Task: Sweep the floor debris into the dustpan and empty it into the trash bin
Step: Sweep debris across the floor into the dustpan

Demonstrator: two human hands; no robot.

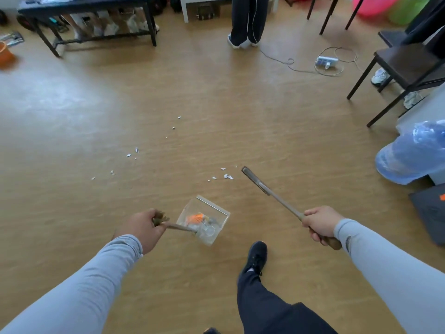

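Observation:
My left hand (pixel 142 229) grips the handle of a clear dustpan (pixel 204 219), which hangs just above the wooden floor and holds orange and grey scraps. My right hand (pixel 321 224) is closed on the stick of a broom (pixel 269 190); its narrow head points down toward the floor, beside a few white paper bits (pixel 227 176). More white scraps (pixel 132 154) lie scattered in a line to the left and farther out. A trash bin lined with a blue plastic bag (pixel 414 153) stands at the right edge.
My dark shoe (pixel 256 257) is planted just right of the dustpan. A person's legs (pixel 248 20) stand at the far side. A black bench (pixel 91 18) is far left, a dark chair (pixel 407 68) far right, and a power strip with cables (pixel 327 61) lies on the floor.

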